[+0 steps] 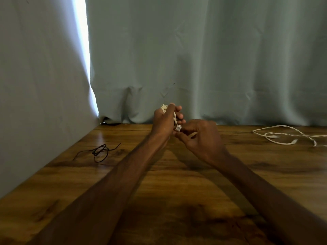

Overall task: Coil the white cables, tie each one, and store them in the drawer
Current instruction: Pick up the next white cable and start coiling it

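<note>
White braided cable, wound into a tight coil, sits in my left hand, whose fingers curl round it above the brown wooden table, toward twelve o'clock. My right hand pinches the cable's pale plug end between thumb and fingertips. A second, loose white cable sprawls at three o'clock. A thin black wire tie lies at nine o'clock.

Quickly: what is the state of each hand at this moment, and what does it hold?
Left hand: closed around the coiled white cable.
Right hand: pinching the plug end of that cable.
</note>
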`<state>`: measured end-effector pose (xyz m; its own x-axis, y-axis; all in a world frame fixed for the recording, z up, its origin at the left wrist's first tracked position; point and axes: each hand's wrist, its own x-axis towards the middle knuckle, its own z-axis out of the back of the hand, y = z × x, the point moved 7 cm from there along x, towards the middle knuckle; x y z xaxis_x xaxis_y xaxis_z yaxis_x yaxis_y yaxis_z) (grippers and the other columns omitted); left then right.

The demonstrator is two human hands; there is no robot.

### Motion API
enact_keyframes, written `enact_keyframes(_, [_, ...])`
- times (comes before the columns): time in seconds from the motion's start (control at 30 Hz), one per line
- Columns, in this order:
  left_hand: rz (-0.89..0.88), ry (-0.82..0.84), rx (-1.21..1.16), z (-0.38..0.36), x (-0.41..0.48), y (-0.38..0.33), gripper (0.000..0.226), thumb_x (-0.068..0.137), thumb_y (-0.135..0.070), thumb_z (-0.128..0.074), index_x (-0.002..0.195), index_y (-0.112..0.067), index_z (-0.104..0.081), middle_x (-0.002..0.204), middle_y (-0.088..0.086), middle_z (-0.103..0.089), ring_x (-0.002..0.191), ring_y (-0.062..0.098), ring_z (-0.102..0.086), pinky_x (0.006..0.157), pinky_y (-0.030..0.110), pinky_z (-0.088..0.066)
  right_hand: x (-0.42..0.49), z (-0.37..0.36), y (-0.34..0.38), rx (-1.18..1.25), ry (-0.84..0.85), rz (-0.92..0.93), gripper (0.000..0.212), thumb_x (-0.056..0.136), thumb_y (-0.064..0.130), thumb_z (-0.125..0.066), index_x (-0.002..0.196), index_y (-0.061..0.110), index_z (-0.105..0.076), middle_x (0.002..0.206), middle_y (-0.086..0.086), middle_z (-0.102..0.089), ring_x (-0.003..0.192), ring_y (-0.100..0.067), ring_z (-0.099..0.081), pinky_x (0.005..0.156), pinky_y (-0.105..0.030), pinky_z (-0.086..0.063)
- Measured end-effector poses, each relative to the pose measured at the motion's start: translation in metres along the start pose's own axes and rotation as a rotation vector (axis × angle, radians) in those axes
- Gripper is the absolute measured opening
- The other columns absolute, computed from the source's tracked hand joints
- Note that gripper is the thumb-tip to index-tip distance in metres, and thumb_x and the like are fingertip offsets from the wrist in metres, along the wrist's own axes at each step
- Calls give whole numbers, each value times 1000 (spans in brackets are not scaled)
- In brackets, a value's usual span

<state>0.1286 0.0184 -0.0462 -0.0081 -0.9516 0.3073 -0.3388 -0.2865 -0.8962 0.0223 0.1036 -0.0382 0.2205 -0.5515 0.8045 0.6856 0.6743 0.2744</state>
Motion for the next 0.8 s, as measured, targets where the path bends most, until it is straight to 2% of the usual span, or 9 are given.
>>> enact_keyframes(0.13, [8, 42, 39, -1, -5, 1, 32, 108, -19, -46, 79, -9, -55, 51, 1, -64, 42, 11, -60, 45, 19, -49, -1, -5, 7, -55, 31, 122, 8, 86, 19, -79, 94, 21, -82, 84, 3, -78, 70, -9, -71, 63, -36, -58])
enact_keyframes(0.2, [21, 40, 102, 0, -5, 1, 35, 108, -23, -49, 76, -9, -54, 49, -1, -64, 41, 10, -58, 43, 17, -46, -1, -3, 9, -67, 31, 160, 9, 85, 18, -80, 94, 18, -81, 87, 0, -79, 75, -15, -74, 63, -39, -59])
enact_keyframes(0.27, [41, 65, 202, 0, -2, 3, 39, 106, -34, -52, 74, -11, -55, 51, -2, -61, 40, 10, -51, 43, 19, -40, 0, 2, 10, -59, 9, 171, 9, 86, 20, -80, 94, 16, -81, 88, 0, -78, 77, -14, -73, 63, -36, -59])
enact_keyframes(0.33, [100, 148, 238, -5, -2, 7, 48, 106, -45, -48, 71, -13, -56, 52, -2, -56, 40, 8, -48, 44, 20, -39, 1, 8, 9, -69, -27, 172, 9, 86, 22, -79, 93, 17, -80, 83, 4, -75, 70, -7, -66, 62, -32, -55])
enact_keyframes(0.43, [222, 289, 159, -17, -9, 15, 68, 107, -57, -30, 62, -10, -49, 46, 0, -50, 39, 8, -45, 44, 21, -40, 2, 11, 0, -94, -57, 113, 13, 84, 29, -80, 85, 19, -73, 76, 8, -67, 66, -6, -60, 60, -33, -52])
enact_keyframes(0.5, [272, 345, 156, -22, -11, 20, 77, 104, -65, -20, 59, -9, -47, 46, 2, -48, 38, 10, -44, 43, 20, -40, 2, 11, -6, -149, -78, 79, 18, 82, 34, -81, 84, 21, -67, 75, 12, -63, 69, -4, -55, 60, -25, -45])
enact_keyframes(0.6, [325, 399, 132, -25, -9, 28, 86, 99, -75, -16, 57, -9, -53, 59, 8, -49, 53, 19, -50, 52, 26, -45, 2, 11, -12, -178, -90, 51, 26, 78, 41, -80, 93, 24, -66, 80, 14, -60, 77, -3, -50, 64, -21, -35])
enact_keyframes(0.73, [323, 394, 147, -29, -13, 26, 81, 98, -75, -14, 79, -12, -60, 70, 7, -60, 62, 20, -55, 59, 29, -48, 2, 14, -20, -119, -72, 8, 51, 75, 47, -77, 118, 22, -61, 104, 10, -59, 97, -6, -50, 76, -16, -38])
enact_keyframes(0.8, [309, 425, 193, -34, -18, 26, 83, 99, -74, -16, 100, -10, -69, 87, 15, -72, 79, 29, -68, 79, 40, -57, 2, 8, -24, -76, 27, 4, 55, 77, 47, -68, 124, 20, -59, 117, 7, -57, 106, -8, -49, 82, -16, -36])
